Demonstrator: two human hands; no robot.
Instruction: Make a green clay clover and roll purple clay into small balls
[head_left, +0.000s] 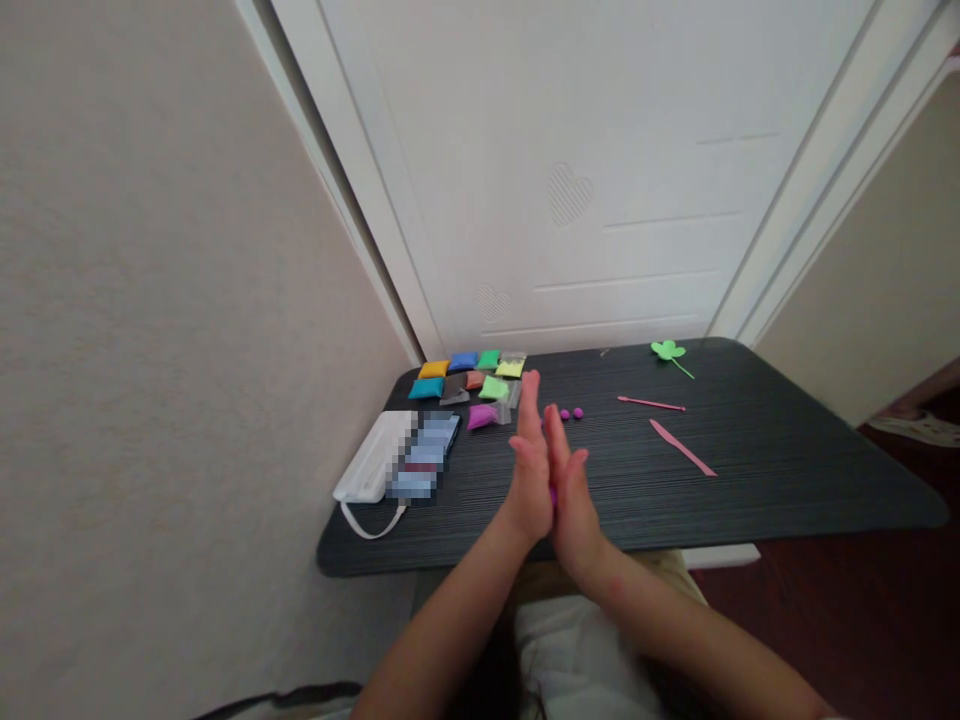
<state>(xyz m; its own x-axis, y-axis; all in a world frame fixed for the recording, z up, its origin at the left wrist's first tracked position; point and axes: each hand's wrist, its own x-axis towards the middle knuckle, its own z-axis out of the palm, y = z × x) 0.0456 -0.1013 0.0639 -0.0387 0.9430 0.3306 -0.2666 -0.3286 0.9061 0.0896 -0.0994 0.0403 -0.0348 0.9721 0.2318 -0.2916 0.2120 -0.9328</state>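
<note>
My left hand (531, 485) and my right hand (576, 505) are raised over the front of the table, palm to palm with fingers stretched out and pointing away from me. A bit of purple clay (553, 496) shows between the two palms; most of it is hidden. Just beyond my right fingertips, small purple clay balls (578, 413) lie on the table, partly covered by the hand. To the left of my fingers is an open bag of purple clay (484, 415).
Several coloured clay packets (427, 388) lie at the back left of the dark table (795, 470). Nearer are a white power bank (379, 455), a cable (371, 537) and a phone (427, 455). Rightward lie a pink stick tool (651, 403), a pink clay knife (681, 446) and a green clay clover (667, 350).
</note>
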